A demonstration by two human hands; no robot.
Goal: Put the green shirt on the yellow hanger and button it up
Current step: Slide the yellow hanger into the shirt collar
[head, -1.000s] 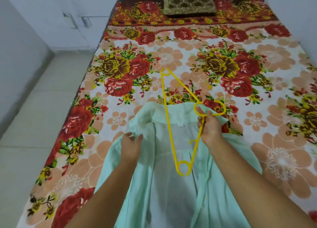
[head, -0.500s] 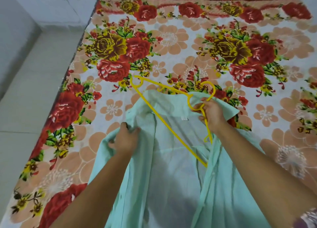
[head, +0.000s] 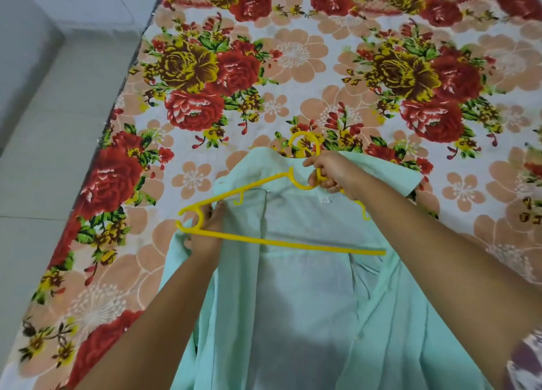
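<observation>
Bed covered w/ a white flower-print bed sheet [head: 296, 55], big red, yellow & peach blooms, fills most of the view. Pale grey tiled floor [head: 55, 160] runs along its L side.

Pale green fabric shirt [head: 308, 307] lies on the sheet at the near edge, front open & facing up, collar on the far side, hem off the btm of the frame. Both front panels are spread apart, inside back showing between them.

Both forearms reach in from the btm. A bit of patterned purple-white sleeve [head: 525, 357] shows at the btm R corner.

Yellow plastic hanger [head: 293, 244] sits on top of the open shirt at shoulder level: hook just past the collar over the sheet, straight btm bar across the inside back, L end sticking out past the shirt's L shoulder. Its R shoulder arm is mostly hidden behind the R forearm. No part of it is inside the shirt.

R hand [head: 331, 174] clenched round the hanger's neck, fingers through the ring below the hook.

L hand [head: 205, 234] pinches the shirt's L front edge near the shoulder, w/ the hanger's L end lying across it; can't tell if it holds the hanger too.

Small white label [head: 323, 199] sewn inside the collar, just beside the R hand.
</observation>
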